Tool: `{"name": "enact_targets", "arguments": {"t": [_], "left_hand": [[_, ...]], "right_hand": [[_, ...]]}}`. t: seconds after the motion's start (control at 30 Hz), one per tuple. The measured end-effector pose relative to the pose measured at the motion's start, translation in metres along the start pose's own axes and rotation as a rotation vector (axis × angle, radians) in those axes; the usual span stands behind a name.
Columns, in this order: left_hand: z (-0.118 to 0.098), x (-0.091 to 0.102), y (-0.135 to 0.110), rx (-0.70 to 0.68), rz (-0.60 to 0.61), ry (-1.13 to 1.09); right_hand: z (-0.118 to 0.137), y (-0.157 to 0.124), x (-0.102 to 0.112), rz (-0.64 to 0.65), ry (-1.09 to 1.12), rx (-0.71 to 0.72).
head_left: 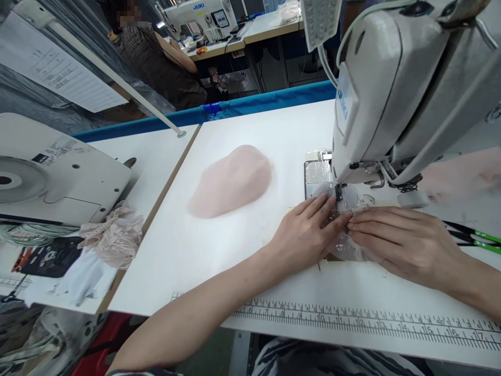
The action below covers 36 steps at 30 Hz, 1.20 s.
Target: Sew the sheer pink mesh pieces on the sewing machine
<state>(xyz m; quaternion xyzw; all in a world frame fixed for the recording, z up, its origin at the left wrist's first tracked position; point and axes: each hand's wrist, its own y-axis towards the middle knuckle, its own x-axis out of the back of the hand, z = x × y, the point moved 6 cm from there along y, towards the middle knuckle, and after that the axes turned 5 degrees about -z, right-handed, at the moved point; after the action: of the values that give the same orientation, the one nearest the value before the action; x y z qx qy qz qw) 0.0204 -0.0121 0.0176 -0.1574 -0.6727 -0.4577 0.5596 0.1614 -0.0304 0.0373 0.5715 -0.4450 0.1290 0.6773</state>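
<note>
At the sewing machine [368,104], a piece of sheer, whitish fabric [348,248] lies under the needle area. My left hand [303,235] presses on this fabric just left of the presser foot [338,193], its fingers close together and its thumb reaching toward the right hand. My right hand [407,243] pinches the near part of the same fabric between thumb and fingertips. Both hands nearly meet in front of the needle, and they hide much of the fabric. Left of them, a pale pink fabric piece [235,180] rests flat on the white table [219,256].
Green-handled tweezers or snips [477,237] lie beyond my right hand. More pink fabric [465,175] is behind the machine head. A printed ruler [352,319] runs along the front edge. Another machine [58,172] and bundled lace [117,237] stand left; a person [156,62] sits beyond.
</note>
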Motion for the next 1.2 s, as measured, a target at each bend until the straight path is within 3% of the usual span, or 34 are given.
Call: {"name": "enact_targets", "arguments": {"t": [0.63, 0.87, 1.2], "left_hand": [[0.003, -0.003, 0.001, 0.037, 0.054, 0.000], [-0.008, 0.006, -0.004, -0.095, -0.062, 0.066], [-0.003, 0.005, -0.002, -0.068, -0.011, 0.040]], "right_hand": [[-0.003, 0.000, -0.003, 0.008, -0.077, -0.006], [-0.001, 0.001, -0.002, 0.004, -0.063, 0.001], [-0.001, -0.001, -0.005, 0.027, -0.051, -0.001]]}}
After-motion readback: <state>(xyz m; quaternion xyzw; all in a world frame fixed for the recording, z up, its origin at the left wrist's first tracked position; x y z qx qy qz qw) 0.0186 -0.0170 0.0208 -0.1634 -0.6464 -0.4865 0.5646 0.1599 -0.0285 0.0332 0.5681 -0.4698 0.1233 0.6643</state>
